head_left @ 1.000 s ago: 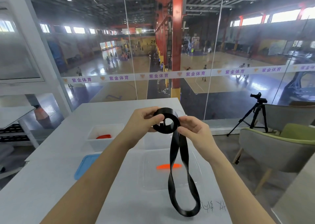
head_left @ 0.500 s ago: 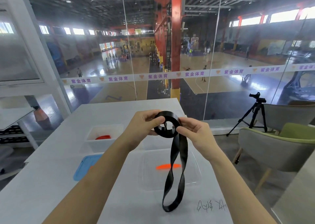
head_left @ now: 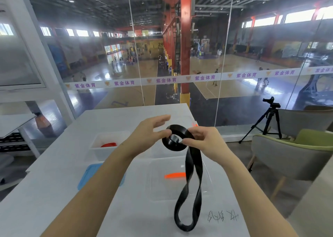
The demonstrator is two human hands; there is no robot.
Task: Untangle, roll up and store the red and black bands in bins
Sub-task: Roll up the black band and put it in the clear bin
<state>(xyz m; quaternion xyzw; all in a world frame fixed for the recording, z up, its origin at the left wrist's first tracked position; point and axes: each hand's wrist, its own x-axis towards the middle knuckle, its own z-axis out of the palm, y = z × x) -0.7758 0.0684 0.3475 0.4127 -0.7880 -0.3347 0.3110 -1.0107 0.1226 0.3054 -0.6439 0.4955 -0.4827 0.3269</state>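
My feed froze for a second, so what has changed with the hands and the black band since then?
The left hand has opened: its fingers lifted off the coil, only the thumb side still touching. The right hand keeps its grip on the rolled part of the black band. The hanging tail still dangles twisted over the table. The red band in the white bin has not moved.

Right hand [head_left: 204, 143] pinched; left hand [head_left: 147, 134] half-open

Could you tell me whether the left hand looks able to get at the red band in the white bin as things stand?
Probably yes: the white bin is open-topped, the red band lies exposed just left of the left hand, though that hand is busy on the black band.
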